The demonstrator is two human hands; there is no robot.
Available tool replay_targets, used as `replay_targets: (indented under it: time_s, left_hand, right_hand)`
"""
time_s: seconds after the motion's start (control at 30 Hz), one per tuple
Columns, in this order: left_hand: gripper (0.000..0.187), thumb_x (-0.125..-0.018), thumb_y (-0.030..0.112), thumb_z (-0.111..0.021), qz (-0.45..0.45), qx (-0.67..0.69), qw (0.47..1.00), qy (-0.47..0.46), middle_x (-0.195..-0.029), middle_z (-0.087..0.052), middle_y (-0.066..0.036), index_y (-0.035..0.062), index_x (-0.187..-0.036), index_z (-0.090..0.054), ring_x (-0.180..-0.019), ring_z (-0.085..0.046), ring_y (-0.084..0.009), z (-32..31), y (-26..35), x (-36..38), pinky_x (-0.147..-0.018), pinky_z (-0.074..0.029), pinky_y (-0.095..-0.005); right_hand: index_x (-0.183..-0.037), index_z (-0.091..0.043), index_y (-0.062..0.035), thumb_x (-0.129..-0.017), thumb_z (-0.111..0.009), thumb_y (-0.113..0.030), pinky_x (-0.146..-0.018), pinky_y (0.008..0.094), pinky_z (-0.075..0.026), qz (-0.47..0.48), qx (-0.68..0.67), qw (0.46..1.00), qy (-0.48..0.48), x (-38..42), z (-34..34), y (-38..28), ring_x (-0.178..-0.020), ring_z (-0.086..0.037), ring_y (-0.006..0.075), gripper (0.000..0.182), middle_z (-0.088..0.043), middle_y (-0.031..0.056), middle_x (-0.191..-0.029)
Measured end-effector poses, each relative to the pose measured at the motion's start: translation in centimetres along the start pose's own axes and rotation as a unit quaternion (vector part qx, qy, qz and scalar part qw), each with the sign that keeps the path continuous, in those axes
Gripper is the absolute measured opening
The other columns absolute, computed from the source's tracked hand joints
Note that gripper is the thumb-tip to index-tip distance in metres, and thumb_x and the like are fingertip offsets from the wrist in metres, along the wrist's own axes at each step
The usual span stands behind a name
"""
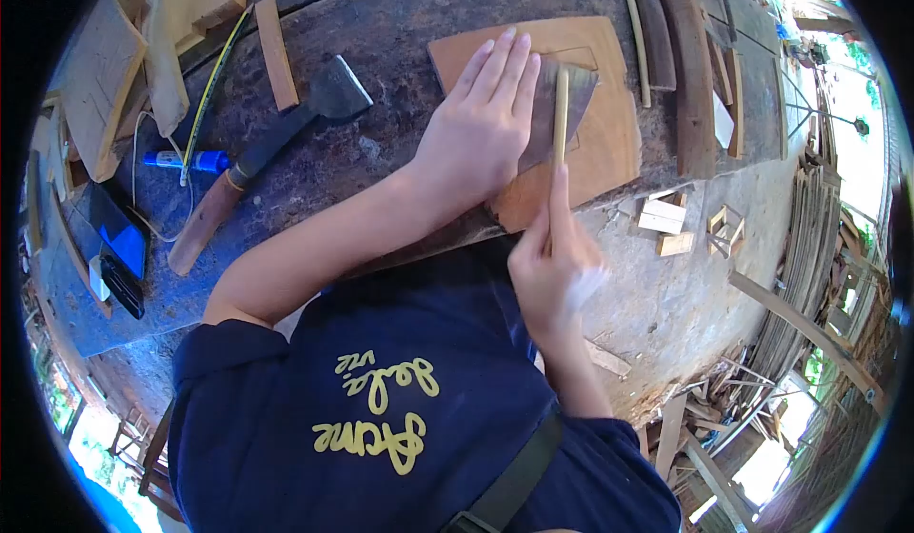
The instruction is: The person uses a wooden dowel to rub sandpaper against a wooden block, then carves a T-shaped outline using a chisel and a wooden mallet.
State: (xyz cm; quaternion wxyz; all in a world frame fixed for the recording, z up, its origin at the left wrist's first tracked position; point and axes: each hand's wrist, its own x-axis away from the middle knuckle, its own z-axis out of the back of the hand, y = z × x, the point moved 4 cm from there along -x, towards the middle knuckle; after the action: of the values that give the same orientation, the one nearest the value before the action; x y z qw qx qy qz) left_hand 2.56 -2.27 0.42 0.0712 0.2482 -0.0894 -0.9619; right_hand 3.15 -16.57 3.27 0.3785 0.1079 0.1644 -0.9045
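Note:
My left hand (484, 119) lies flat, fingers stretched out, on a dark flat plate (583, 95) over a brown wooden board (609, 138). Pencil lines show on the board beside the plate's far corner. In my right hand (564, 266) is a slim pale wooden stick (561, 119), its upper end reaching over the plate and my index finger stretched along it. The board's near edge sticks out past the bench edge.
On the dark workbench (381, 19) lie a broad-bladed tool with a wooden handle (205, 224), a blue marker (171, 159), a yellow measuring tape (211, 90) and a wood strip (276, 52). Boards (105, 86) are piled at left; a long beam (695, 86) stands right.

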Motion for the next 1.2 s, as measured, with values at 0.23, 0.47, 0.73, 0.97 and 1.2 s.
replay_targets:
  time_s: [0.23, 0.47, 0.73, 0.97, 1.2]
  left_hand:
    - [0.053, -0.084, 0.005, -0.050, 0.026, 0.038, 0.999, 0.009, -0.143, -0.047, -0.028, -0.0129, -0.134, -0.049, -0.138, -0.042, -0.0371, 0.0, 0.0, 0.0, -0.117, -0.032, -0.0445]
    - [0.055, -0.084, 0.004, -0.050, 0.022, 0.032, 0.999, -0.010, -0.144, -0.045, -0.029, -0.0121, -0.136, -0.047, -0.140, -0.040, -0.0372, 0.3, 0.0, -0.2, -0.117, -0.031, -0.0446]
    - [0.054, -0.085, 0.005, -0.051, 0.026, 0.029, 0.999, -0.020, -0.145, -0.045, -0.028, -0.0116, -0.136, -0.048, -0.140, -0.040, -0.0370, 0.3, -0.1, -0.3, -0.116, -0.032, -0.0452]
    - [0.055, -0.085, 0.005, -0.052, 0.027, 0.032, 0.999, -0.017, -0.145, -0.045, -0.028, -0.0112, -0.137, -0.048, -0.140, -0.039, -0.0366, 0.4, 0.0, -0.1, -0.117, -0.032, -0.0451]
    - [0.055, -0.084, 0.004, -0.053, 0.034, 0.044, 0.998, -0.015, -0.146, -0.044, -0.027, -0.0114, -0.137, -0.047, -0.141, -0.039, -0.0363, 0.1, -0.1, -0.2, -0.117, -0.031, -0.0444]
  right_hand:
    - [-0.131, -0.061, -0.0020, -0.078, -0.066, -0.004, -0.043, 0.0356, -0.042, 0.009, -0.020, 0.998, 0.051, -1.5, -1.0, 0.5, -0.042, -0.052, 0.0215, 0.054, -0.054, 0.0055, -0.057]
    - [-0.130, -0.063, -0.0025, -0.079, -0.066, -0.003, -0.042, 0.0360, -0.042, -0.019, -0.031, 0.999, 0.006, -0.9, 0.2, 1.0, -0.041, -0.052, 0.0217, 0.051, -0.053, 0.0056, -0.055]
    - [-0.130, -0.063, -0.0032, -0.080, -0.065, -0.001, -0.041, 0.0360, -0.040, -0.031, -0.053, 0.998, 0.002, 1.3, 1.1, 1.4, -0.039, -0.051, 0.0215, 0.050, -0.052, 0.0064, -0.053]
    - [-0.132, -0.061, -0.0020, -0.082, -0.065, -0.001, -0.042, 0.0362, -0.042, -0.036, -0.033, 0.998, 0.028, -2.0, -0.2, 1.4, -0.041, -0.053, 0.0215, 0.050, -0.054, 0.0070, -0.054]
    - [-0.131, -0.063, -0.0028, -0.084, -0.065, -0.001, -0.044, 0.0376, -0.043, -0.051, -0.054, 0.997, 0.005, -0.9, 0.3, 1.6, -0.041, -0.054, 0.0250, 0.047, -0.056, 0.0117, -0.054]
